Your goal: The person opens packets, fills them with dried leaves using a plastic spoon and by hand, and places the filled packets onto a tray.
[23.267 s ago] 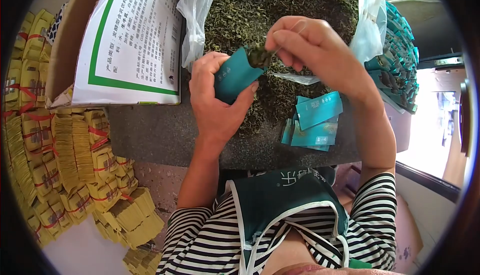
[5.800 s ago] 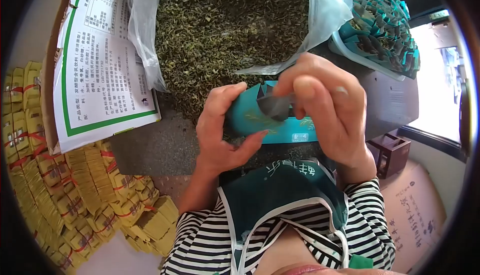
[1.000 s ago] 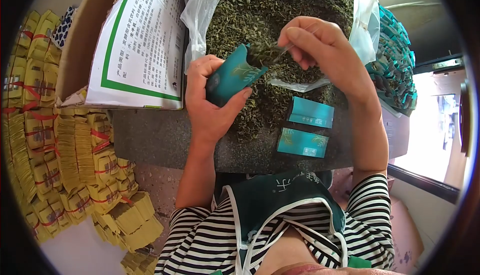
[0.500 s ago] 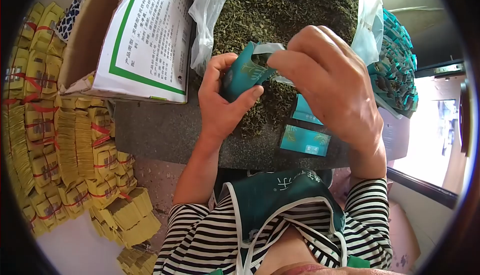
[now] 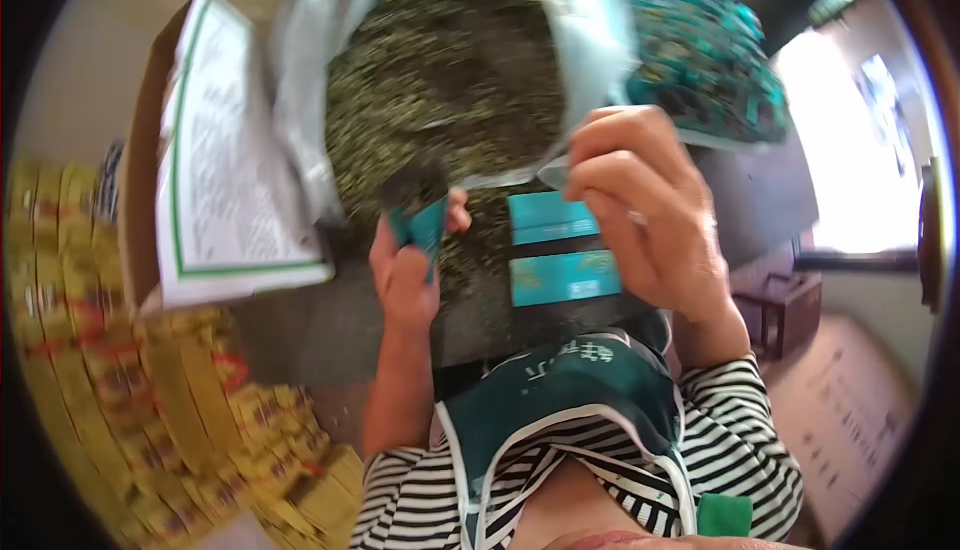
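My left hand (image 5: pixel 405 265) is closed around a small teal packet (image 5: pixel 428 228), blurred by motion, with a dark upper end. It is held over the near edge of a heap of dried green leaves (image 5: pixel 450 60) in a clear plastic bag (image 5: pixel 305 100). My right hand (image 5: pixel 650 210) is apart from the packet, its fingers bent and pinched. By the fingertips shows a small pale scoop-like piece (image 5: pixel 553 172), mostly hidden. Just left of that hand, an upper teal packet (image 5: pixel 548 218) and a lower teal packet (image 5: pixel 560 280) lie flat on the dark table (image 5: pixel 320 335).
A cardboard box (image 5: pixel 225 170) with a white printed side stands left of the leaf bag. Behind on the right is a bag filled with teal packets (image 5: pixel 700 50). Stacks of yellow bundles (image 5: pixel 150 370) with red bands fill the left side below the table.
My right hand has drawn away from the packet's mouth, taking the pale piece with it. My left hand has tilted the packet. The whole view has shifted, and the image is blurrier.
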A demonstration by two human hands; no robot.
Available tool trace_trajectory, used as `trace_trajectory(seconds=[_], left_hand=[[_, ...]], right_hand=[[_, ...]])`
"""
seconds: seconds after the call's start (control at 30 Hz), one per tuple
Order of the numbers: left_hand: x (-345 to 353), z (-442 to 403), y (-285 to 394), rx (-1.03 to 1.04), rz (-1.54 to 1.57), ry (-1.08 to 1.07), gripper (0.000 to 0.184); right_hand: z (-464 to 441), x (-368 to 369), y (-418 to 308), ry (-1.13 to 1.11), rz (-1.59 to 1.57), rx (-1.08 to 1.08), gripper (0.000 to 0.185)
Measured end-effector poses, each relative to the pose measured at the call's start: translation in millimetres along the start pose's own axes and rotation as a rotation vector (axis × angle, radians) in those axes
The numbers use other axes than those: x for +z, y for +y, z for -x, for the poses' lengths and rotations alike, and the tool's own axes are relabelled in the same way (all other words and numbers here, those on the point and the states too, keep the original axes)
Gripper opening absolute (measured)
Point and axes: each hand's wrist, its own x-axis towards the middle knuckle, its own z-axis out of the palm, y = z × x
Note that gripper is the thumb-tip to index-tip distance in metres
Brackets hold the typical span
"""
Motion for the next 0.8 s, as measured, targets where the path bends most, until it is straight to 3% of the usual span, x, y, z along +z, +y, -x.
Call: trace_trajectory(seconds=[0.13,0.2,0.23,0.33,0.5,0.57,0.6,0.67,0.73,0.77,0.8], left_hand=[[44.5,1.8,-2.6,-0.14,0.055,-0.249,0.09],[63.5,-0.2,-9.2,-0.215,0.03,-0.372,0.09],[73.9,-1.5,-12.2,-0.279,-0.009,-0.448,0.09],[102.3,-10.8,-17.4,-0.325,0.022,-0.581,0.08],[154.4,-24.9,-27.6,-0.487,-0.018,-0.839,0.065],[173.4,-32.5,-42.8,-0.422,-0.037,-0.921,0.057],[185.1,-35.0,-48.4,-0.313,-0.127,-0.924,0.056],[204.5,-48.6,-59.8,-0.027,-0.322,-0.948,0.048],[226.1,-61.3,-52.8,0.067,-0.601,-1.019,0.042],[235.2,-66.9,-52.1,0.215,-0.802,-1.075,0.044],[244.2,-71.4,-53.0,0.214,-0.802,-1.081,0.044]], right_hand=[[38.2,-8.8,14.7,0.023,-0.159,0.219,0.02],[54.9,-14.9,15.0,0.057,-0.391,0.457,0.022],[61.2,-24.4,13.8,0.078,-0.378,0.463,0.022],[85.5,-49.7,15.0,0.101,-0.812,0.738,0.018],[135.2,-67.8,30.9,0.374,-0.998,0.679,0.012],[153.1,-83.3,33.5,0.445,-0.807,0.654,0.012],[167.0,-95.2,39.4,0.417,-0.632,0.668,0.012],[179.0,-112.7,40.5,0.647,-0.524,0.645,0.011],[194.2,-131.8,46.0,0.799,-0.397,0.67,0.012],[201.6,-141.8,48.2,0.856,-0.324,0.72,0.011],[205.4,-152.1,54.3,0.812,-0.174,0.669,0.012]])
